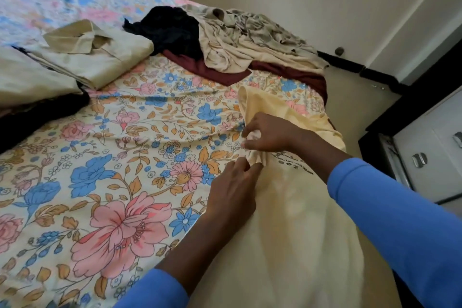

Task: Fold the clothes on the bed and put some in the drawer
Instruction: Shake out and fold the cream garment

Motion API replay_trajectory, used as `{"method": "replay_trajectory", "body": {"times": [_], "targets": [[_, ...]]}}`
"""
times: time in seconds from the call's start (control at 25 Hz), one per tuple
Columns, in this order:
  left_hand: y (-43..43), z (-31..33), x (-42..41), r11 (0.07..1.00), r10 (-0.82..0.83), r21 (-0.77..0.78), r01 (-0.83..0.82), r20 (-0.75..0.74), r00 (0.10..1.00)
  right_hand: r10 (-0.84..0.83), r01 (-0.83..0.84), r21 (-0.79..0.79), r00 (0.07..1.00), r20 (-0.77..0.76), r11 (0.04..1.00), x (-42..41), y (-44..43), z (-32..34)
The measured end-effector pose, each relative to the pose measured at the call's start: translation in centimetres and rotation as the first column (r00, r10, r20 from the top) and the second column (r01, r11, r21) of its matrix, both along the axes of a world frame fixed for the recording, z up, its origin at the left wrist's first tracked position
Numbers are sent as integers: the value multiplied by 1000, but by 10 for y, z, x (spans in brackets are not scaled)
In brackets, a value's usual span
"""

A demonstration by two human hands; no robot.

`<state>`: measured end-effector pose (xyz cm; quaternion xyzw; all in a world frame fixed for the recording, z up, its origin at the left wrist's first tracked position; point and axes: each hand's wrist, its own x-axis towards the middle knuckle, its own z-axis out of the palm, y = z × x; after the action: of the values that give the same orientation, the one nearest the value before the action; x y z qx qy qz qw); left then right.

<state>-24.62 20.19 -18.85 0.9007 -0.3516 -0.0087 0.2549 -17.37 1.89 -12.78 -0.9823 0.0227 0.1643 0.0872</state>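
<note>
Two blue sleeves: left sleeve [152, 290] at the bottom edge, right sleeve [400, 210] coming in from the right; soft knit, pushed back from the wrists.

Pale yellow garment [295, 220]: thin, smooth cloth with a small line of dark print near the hands. It lies lengthwise along the right edge of the bed, partly hanging over the side, its far end a curved hem.

Left hand [232, 192]: fingers drawn together, pinching a bunched fold of the yellow garment's left edge.

Right hand [270, 132]: just beyond the left, fingers curled, pinching the same gathered edge.

Bedsheet [120, 147]: cotton, cream ground, large pink and blue flowers with orange leaves, lightly creased.

Folded cream shirt [100, 57]: stiff collar uppermost, squared, at the far left on a stack; black cloth [37, 115] shows beneath it.

Unfolded heap at the far right corner: dark crumpled garment [172, 30], beige patterned garment [250, 35] touching it, both on a flat maroon garment [212, 71].

White-fronted cabinet [435, 132]: beside the bed on the right, dark frame, metal handles [418, 159], fronts closed; contents hidden.
</note>
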Motion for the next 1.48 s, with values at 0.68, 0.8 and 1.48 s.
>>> {"method": "replay_trajectory", "body": {"times": [0.68, 0.8, 1.48], "targets": [[37, 13, -3, 969, 154, -108, -222, -436, 887, -141, 109, 129, 951, 274, 986, -78, 35, 17], [43, 25, 4, 936, 108, -257, -241, -443, 890, -251, 153, 232, 836, 489, 961, -72, 34, 45], [97, 198, 39, 836, 150, -498, -231, -198, 969, -843, -170, 977, 499, 201, 132, -100, 11, 227]]}}
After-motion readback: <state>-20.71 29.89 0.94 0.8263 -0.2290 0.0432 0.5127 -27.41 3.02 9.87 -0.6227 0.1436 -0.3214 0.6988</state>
